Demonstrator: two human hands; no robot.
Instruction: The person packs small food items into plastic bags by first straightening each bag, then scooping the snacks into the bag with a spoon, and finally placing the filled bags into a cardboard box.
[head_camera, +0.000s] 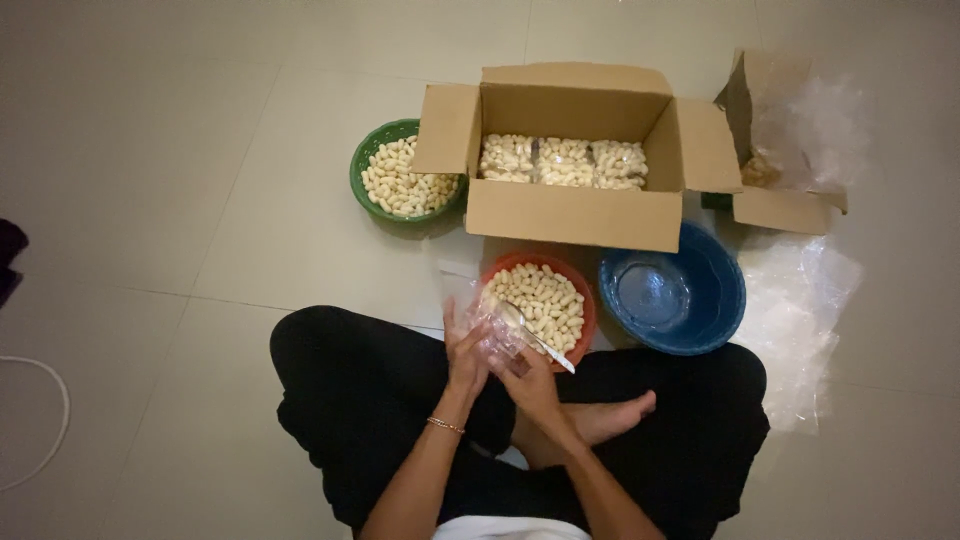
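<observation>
Floor (200, 200): pale tiles, person seated cross-legged at its near edge.

White cord (55, 420): curved loop, near-left edge of floor.

Green bowl (372, 165): round, filled with pale oblong pieces; touching the left flap of the cardboard box.

Left hand (463, 352): fingers upright and spread, flat against the left side of the clear plastic bag (492, 325); grip loose, not pinching. Thin bracelet (446, 425) on the wrist.

Clear plastic bag: small, transparent, held between both hands above the lap, just in front of the orange bowl.

Right hand (530, 385): fingers curled under the bag; grip closed around a white plastic spoon (535, 338), whose bowl end lies at the bag's mouth.

Orange bowl (588, 300): round, heaped with the same pale pieces, directly before the knees.

Cardboard box (570, 215): brown, open, flaps out, middle of floor toward the far edge; holds a row of filled clear packets (562, 162).

Blue bowl (690, 310): round, just right of the orange bowl.

Second cardboard box (785, 205): smaller, open, far-right, with clear plastic inside.

Plastic sheeting (800, 310): crumpled, transparent, right edge.
</observation>
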